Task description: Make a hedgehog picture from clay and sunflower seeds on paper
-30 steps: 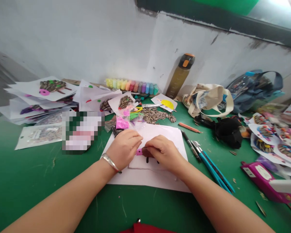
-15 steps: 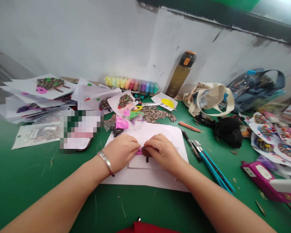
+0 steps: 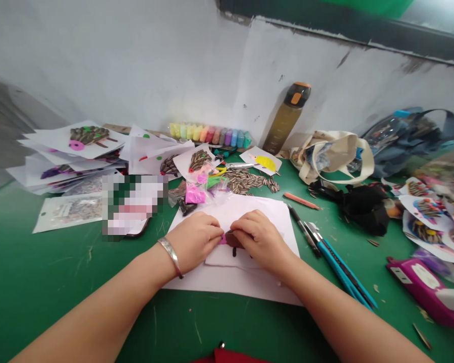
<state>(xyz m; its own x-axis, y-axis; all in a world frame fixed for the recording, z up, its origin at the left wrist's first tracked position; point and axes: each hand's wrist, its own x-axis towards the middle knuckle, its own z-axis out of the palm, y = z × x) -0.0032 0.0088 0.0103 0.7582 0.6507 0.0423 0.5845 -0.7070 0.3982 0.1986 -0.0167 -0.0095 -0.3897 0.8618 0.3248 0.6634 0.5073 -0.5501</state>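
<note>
My left hand (image 3: 196, 241) is closed, its fingertips pressed together at a pink clay piece (image 3: 223, 239). Beside that, my right hand (image 3: 267, 241) pinches over a flat brown clay shape (image 3: 233, 240); whatever lies between its fingertips is hidden. Both clay pieces are on a small white card (image 3: 219, 259), with a short black clay bit (image 3: 234, 252) below the brown one. Under the card lies a larger white paper sheet (image 3: 196, 282). Beyond my hands is a pile of striped sunflower seeds (image 3: 245, 181) next to bags of coloured clay (image 3: 195, 194).
Seed-covered hedgehog pictures (image 3: 93, 135) are stacked at the left, near a blurred-out phone (image 3: 136, 206). To the right lie pens (image 3: 302, 229), blue cutters (image 3: 340, 269) and a purple glue gun (image 3: 419, 287). A bottle (image 3: 287, 118) and a cloth bag (image 3: 335, 156) stand behind.
The whole view has shifted slightly, so things appear a little further right. Both hands stay at the clay pieces, with only slight finger movement.
</note>
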